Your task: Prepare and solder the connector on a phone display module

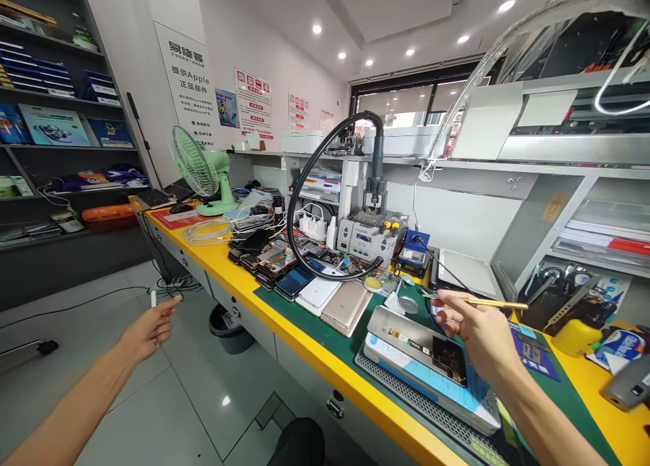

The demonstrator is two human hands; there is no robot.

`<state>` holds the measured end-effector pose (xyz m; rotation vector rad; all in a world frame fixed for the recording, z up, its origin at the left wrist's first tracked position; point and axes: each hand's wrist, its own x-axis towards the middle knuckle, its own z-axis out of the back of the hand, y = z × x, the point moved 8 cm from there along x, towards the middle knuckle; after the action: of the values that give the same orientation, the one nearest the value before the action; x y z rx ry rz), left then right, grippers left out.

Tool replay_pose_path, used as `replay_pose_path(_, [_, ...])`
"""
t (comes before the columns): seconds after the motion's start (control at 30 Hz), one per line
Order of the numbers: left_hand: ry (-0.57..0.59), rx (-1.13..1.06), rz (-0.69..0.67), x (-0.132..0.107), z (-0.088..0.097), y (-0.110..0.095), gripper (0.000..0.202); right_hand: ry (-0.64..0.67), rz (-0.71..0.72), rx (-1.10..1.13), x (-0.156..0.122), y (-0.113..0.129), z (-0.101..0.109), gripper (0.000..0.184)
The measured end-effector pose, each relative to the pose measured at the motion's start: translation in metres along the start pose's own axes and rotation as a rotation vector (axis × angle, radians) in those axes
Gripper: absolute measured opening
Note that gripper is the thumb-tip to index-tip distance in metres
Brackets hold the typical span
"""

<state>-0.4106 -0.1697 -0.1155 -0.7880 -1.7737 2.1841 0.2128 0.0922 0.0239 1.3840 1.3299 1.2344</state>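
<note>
Currently, right hand (470, 324) grasping a slim gold-coloured tool (495, 304), opened phone (449, 361) on a blue-and-white box (431, 389) near the bench's (305, 349) front edge, left hand (149, 330) beyond that edge, grip unclear.

1. Two grips: the left grip (152, 327) in the lower left, the right grip (470, 324) right of centre.
2. One pair of tweezers (497, 304), right of centre.
3. One opened phone (449, 361), lower right.
4. One blue-and-white box (431, 385), lower right.
5. Three flat phones in a front row, middle of the frame: one dark phone (293, 281), one white phone (317, 293), one gold phone (348, 307).
6. One phone heap (271, 263), left of those, too jumbled to count.
7. One green fan (222, 185), left of centre.
8. Five wall signs (254, 95), upper left to upper middle.
9. Six ceiling lights (317, 29) wholly in view, top.
10. One bin (233, 344), lower left.
11. One yellow bottle (575, 339), right side.
12. One counter (238, 288), mid-left to lower right.
</note>
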Motion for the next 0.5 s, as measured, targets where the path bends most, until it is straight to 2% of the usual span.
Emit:
replay_pose_path(0.13, [-0.031,-0.048,0.11,-0.002,0.006,0.008,0.035,0.0,-0.018,0.007,0.0,-0.001,0.001,0.036])
replay_pose_path(0.3, [-0.034,-0.037,0.13,-0.007,0.01,0.011,0.036,0.005,-0.019,0.0,0.0,-0.001,0.0,0.036])
replay_pose_path(0.5, [-0.116,-0.007,0.175,-0.002,0.014,0.023,0.039,-0.007,-0.021,-0.006,0.001,-0.002,0.0,0.034])
